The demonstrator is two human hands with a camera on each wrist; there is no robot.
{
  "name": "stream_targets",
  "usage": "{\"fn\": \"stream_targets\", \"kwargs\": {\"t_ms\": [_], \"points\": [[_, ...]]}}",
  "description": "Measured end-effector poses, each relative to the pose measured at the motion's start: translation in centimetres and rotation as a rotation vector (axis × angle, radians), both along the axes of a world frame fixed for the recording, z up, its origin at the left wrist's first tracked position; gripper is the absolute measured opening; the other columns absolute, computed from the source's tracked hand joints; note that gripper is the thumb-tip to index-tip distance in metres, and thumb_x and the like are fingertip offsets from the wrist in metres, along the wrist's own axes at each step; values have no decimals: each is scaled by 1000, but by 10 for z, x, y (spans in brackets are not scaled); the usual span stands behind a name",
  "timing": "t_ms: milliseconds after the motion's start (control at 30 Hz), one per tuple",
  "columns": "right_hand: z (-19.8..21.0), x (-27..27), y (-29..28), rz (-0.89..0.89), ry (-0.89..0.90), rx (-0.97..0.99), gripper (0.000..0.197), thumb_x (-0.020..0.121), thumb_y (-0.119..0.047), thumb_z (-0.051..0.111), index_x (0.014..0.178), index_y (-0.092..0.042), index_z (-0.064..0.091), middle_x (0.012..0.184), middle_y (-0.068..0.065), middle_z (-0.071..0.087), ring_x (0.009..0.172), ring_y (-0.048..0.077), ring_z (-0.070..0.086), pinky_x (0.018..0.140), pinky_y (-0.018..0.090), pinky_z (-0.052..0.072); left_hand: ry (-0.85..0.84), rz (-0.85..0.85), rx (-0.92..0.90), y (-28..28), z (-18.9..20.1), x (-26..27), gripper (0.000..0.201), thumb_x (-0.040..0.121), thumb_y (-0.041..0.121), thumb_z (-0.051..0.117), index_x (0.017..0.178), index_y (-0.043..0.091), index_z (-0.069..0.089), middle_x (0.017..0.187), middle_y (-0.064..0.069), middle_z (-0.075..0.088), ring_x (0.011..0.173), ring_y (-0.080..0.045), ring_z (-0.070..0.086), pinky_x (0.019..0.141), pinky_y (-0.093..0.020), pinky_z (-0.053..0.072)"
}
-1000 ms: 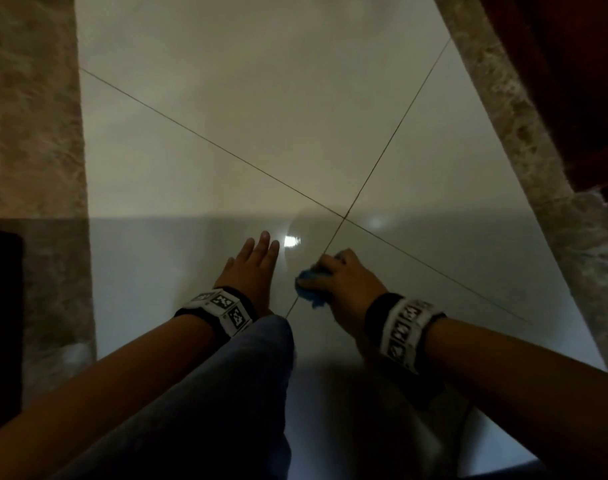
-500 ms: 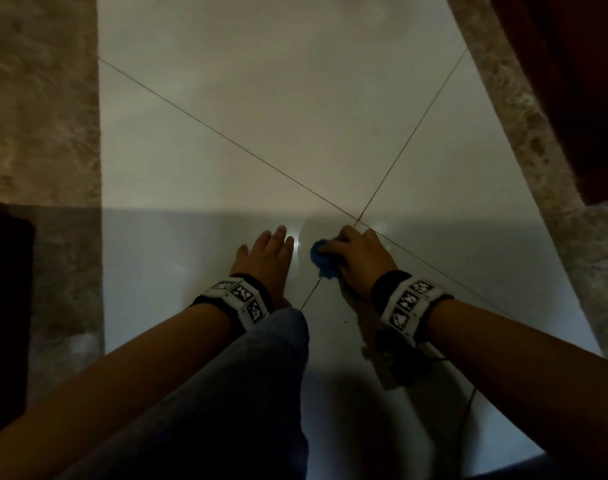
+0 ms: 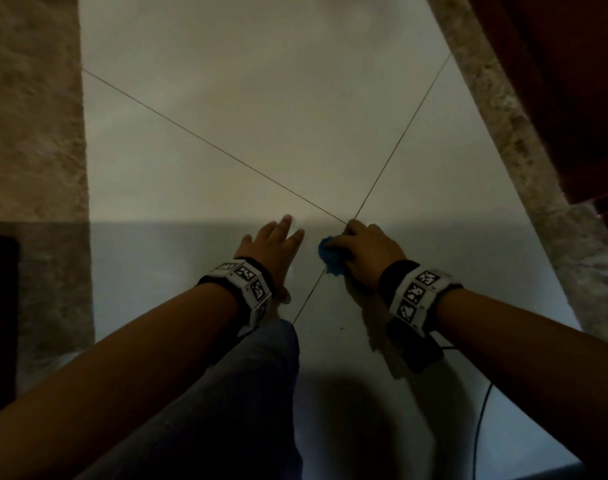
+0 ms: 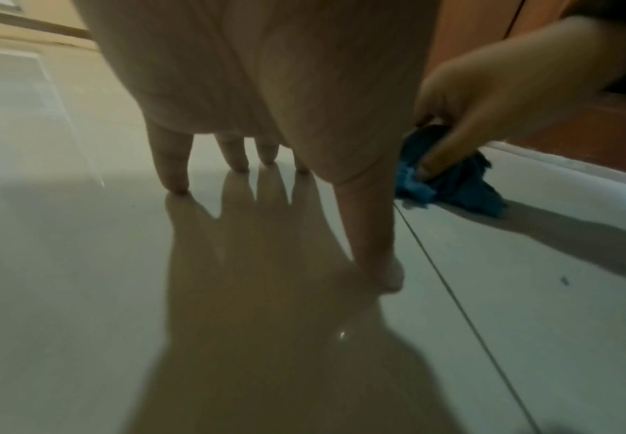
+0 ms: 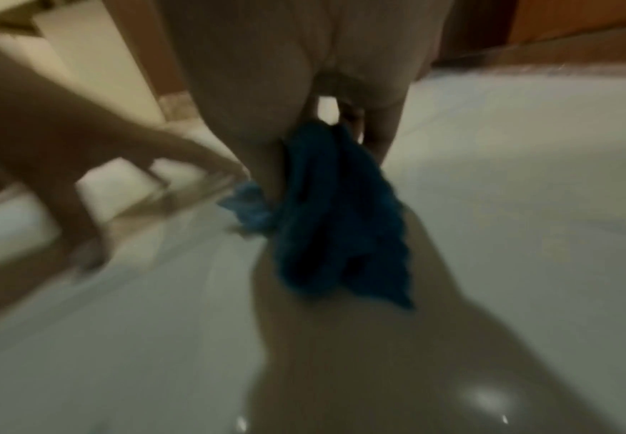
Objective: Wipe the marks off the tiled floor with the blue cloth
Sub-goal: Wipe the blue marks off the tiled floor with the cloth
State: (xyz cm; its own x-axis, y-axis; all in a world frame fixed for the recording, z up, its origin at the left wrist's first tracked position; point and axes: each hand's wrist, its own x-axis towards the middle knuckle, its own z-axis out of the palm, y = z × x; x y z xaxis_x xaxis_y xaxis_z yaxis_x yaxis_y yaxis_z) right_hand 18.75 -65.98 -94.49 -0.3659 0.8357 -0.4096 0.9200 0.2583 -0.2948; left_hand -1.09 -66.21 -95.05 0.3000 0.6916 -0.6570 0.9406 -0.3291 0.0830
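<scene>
A: Head view: your right hand (image 3: 363, 252) grips the blue cloth (image 3: 330, 259), bunched on the tiled floor (image 3: 261, 133) just beside the grout cross (image 3: 351, 221).

B: Soft, light, floppy imo; keep hold of the bunch's middle. Left hand (image 3: 273, 249) flat, fingers spread, holding nothing.

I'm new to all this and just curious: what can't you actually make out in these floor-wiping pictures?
- Floor under the blue cloth: hidden in every view by the cloth and the right hand gripping it.
- Marks on the tiled floor: head view too dim; one dark speck shows in the left wrist view.
- Cloth's edges: smeared by blur, right wrist view.
- Left hand palm: faces the floor.
</scene>
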Motion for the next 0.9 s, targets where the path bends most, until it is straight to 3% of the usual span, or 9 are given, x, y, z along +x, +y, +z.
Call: {"fn": "stream_targets", "kwargs": {"t_ms": [133,233,333,400,467,633,767,900], "points": [[1,4,24,-213,127,102,35,91,-14,52,125,-25,55,117,6,46,108,30,40,86,27,33,-3,62,-8,10,4,-4,130,63,48,85,153,24,-6,160,-4,-17,148,-29,-5,115,-55,18],[-9,-7,5,-221,202,35,35,94,-21,52,127,-31,54,123,5,45,113,29,37,97,27,31,-27,136,-40,15,0,-5,134,60,46,88,153,27,-6,160,-4,-18,148,-29,-8,115,-57,17],[-8,-18,-32,-27,174,-17,39,91,-38,53,129,-40,47,129,1,40,116,25,35,98,33,36,-30,157,-56,19,-4,-3,138,58,43,89,152,28,-10,159,-4,-21,147,-29,-11,116,-58,15],[-7,-18,-47,175,143,-31,42,91,-36,55,131,-41,46,130,-1,40,115,24,35,89,30,35,-37,166,-60,20,-5,-1,140,56,41,90,152,28,-11,159,-4,-21,147,-29,-12,116,-59,14],[-7,-14,-38,225,140,-39,40,90,-36,56,129,-40,48,128,-1,41,114,23,37,86,28,33,-41,172,-55,21,-5,-1,141,55,41,91,152,28,-11,159,-4,-21,147,-29,-12,115,-60,14],[-22,-12,-2,-224,239,36,32,90,-24,56,121,-31,59,119,6,48,111,28,44,95,29,38,-25,160,-57,24,-7,-4,142,53,45,91,152,30,-11,159,-2,-20,148,-28,-10,115,-59,18],[-7,-9,-35,103,144,-65,36,91,-28,54,127,-31,54,122,2,45,111,25,39,91,31,38,-8,137,-20,26,-8,-2,142,51,47,91,152,30,-7,160,-3,-15,147,-31,-4,114,-58,24],[5,1,-42,209,159,-93,35,91,-25,54,126,-28,55,120,5,45,107,24,41,85,28,36,7,109,40,33,-5,-2,139,49,49,91,152,30,0,159,-7,-2,145,-33,7,110,-59,28]]}}
